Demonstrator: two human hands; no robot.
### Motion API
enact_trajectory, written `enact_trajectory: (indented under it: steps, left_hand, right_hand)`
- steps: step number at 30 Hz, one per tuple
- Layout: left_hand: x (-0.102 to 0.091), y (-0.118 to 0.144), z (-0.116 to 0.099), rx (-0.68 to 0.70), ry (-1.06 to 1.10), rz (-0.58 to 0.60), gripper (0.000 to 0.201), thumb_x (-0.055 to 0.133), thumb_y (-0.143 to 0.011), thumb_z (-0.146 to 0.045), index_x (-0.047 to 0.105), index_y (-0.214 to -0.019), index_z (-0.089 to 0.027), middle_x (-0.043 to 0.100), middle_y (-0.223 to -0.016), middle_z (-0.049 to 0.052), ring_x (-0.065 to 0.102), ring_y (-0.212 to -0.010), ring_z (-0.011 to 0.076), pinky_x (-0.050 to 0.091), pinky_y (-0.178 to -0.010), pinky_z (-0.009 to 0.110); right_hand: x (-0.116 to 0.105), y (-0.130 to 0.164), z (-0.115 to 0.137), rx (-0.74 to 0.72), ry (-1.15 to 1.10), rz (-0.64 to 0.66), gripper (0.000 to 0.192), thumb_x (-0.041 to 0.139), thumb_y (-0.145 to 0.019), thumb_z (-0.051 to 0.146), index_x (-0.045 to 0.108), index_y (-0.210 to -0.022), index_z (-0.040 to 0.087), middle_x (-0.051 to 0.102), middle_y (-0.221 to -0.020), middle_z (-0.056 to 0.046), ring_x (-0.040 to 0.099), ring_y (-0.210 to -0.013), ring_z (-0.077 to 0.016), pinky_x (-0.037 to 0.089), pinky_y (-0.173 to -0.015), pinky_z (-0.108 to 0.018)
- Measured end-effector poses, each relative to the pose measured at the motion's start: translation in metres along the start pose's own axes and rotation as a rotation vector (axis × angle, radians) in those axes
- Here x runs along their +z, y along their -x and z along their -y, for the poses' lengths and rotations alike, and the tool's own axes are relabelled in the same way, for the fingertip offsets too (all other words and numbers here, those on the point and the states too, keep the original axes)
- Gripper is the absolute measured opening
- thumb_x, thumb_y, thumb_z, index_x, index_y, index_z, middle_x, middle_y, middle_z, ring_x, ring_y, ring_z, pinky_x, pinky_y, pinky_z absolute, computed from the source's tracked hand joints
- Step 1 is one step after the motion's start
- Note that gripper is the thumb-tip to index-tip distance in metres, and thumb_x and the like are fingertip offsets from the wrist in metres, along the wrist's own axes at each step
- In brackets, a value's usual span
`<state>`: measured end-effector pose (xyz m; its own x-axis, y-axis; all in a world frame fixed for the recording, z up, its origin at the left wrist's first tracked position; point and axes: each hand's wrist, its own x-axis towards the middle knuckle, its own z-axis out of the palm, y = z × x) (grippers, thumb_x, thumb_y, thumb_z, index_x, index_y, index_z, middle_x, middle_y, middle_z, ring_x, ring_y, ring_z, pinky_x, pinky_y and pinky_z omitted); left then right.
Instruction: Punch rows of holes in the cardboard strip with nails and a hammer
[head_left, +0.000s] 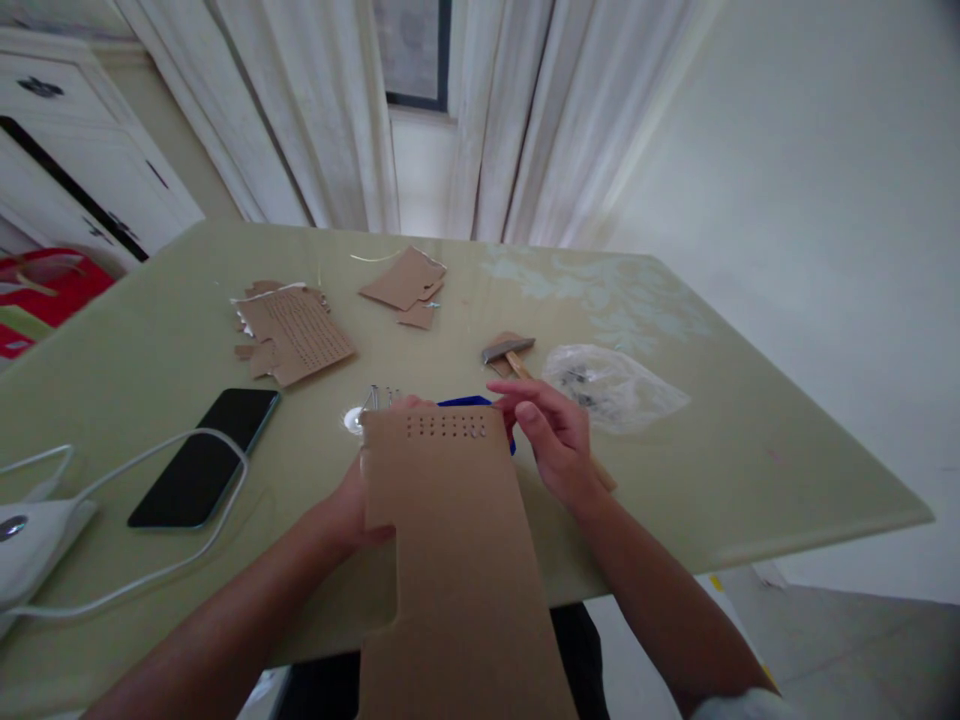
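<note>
A long piece of brown cardboard (457, 560) stretches from the bottom of the view to the middle, with rows of small holes near its far end and a notch in its left side. Gripping it along the left edge is my left hand (360, 500), whose fingers are mostly hidden behind the board. At the far right corner is my right hand (555, 440), thumb and index finger apart, other fingertips partly hidden. A blue object (465, 401) shows behind the board. Right beside my right hand lies a hammer (510, 351), its wooden handle passing beneath the hand.
A clear plastic bag (622, 390) with small dark items lies to the right. Several nails (375, 396) stand near a shiny round piece. Cardboard scraps (300, 335) and more cardboard (405, 280) lie farther back. A phone (206, 460) and white cable (150, 570) are on the left.
</note>
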<state>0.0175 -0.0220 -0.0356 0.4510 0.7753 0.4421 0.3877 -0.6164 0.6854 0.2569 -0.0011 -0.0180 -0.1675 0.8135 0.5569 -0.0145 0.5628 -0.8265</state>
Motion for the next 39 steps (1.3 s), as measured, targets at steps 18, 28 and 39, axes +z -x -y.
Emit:
enact_trajectory:
  steps: [18, 28, 39]
  left_hand:
    - [0.006, -0.003, 0.007, 0.055, -0.208, -0.153, 0.02, 0.062, -0.105, -0.036, 0.074, -0.094, -0.026, 0.074, -0.086, 0.003, 0.065, -0.08, 0.0229, 0.056, -0.074, 0.04]
    - [-0.004, -0.011, -0.011, 0.383, -0.244, -0.161, 0.036, 0.046, -0.119, -0.04, 0.074, -0.112, -0.019, 0.081, -0.099, 0.007, 0.064, -0.086, 0.0217, 0.046, -0.077, 0.042]
    - [0.0, -0.005, -0.005, 0.451, -0.324, -0.243, 0.027, 0.048, -0.118, -0.029, 0.073, -0.116, -0.019, 0.083, -0.098, 0.007, 0.066, -0.086, 0.0223, 0.046, -0.076, 0.042]
  right_hand:
    - [0.0, -0.004, 0.009, 0.552, -0.525, 0.038, 0.027, 0.097, -0.087, 0.045, 0.085, -0.093, 0.021, 0.072, -0.067, 0.001, 0.059, -0.05, -0.0102, 0.05, -0.044, -0.019]
    - [-0.003, 0.0, 0.012, 0.556, -0.4, 0.074, 0.032, 0.096, -0.088, 0.048, 0.08, -0.085, 0.02, 0.071, -0.071, 0.0, 0.057, -0.058, -0.0099, 0.042, -0.052, -0.019]
    - [-0.001, -0.007, 0.02, 0.491, -0.23, 0.152, 0.049, 0.089, -0.09, 0.059, 0.062, -0.074, 0.021, 0.056, -0.062, 0.004, 0.042, -0.051, -0.0089, 0.033, -0.045, -0.02]
